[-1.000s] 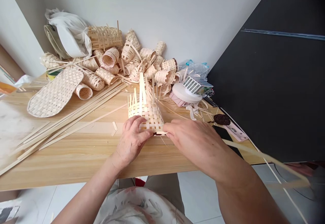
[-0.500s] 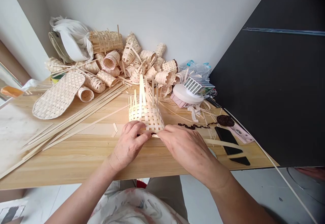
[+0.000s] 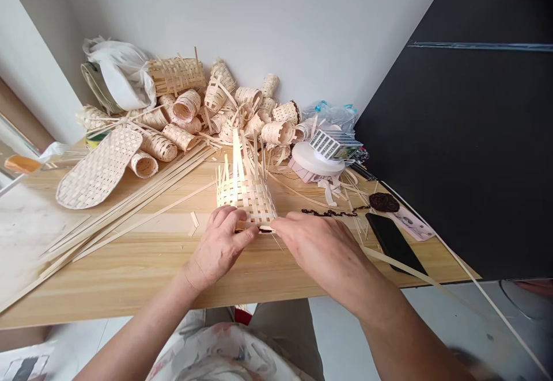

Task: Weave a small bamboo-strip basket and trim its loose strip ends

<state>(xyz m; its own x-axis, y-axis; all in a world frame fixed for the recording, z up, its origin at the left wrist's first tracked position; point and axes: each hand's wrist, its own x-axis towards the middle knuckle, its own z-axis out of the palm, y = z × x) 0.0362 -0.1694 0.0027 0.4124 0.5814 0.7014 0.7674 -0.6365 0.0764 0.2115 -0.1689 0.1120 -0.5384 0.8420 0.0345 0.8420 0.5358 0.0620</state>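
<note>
A half-woven basket [image 3: 253,199] of pale flat strips lies on the table in front of me, its loose strip ends standing up toward the back. My left hand [image 3: 224,240] is closed on the left part of its near edge, thumb in front and fingers over the weave. At the right end of that same edge, my right hand [image 3: 315,237] pinches a strip against the basket; its fingertips are partly hidden. Between the thumbs shows a dark inner gap at the rim. A long pale strip [image 3: 401,266] runs out to the right from beneath my right hand.
Several small woven baskets [image 3: 185,105] are heaped along the wall. A flat woven piece [image 3: 99,168] and long loose strips [image 3: 142,197] lie left. On the right are a white tape roll [image 3: 317,159], a dark braided cord [image 3: 328,214] and a black phone [image 3: 395,243].
The long strip at the right has swung lower toward the table's front edge. Both hands stay at the basket's near edge, the right one shifted only slightly. The view has tilted a little.
</note>
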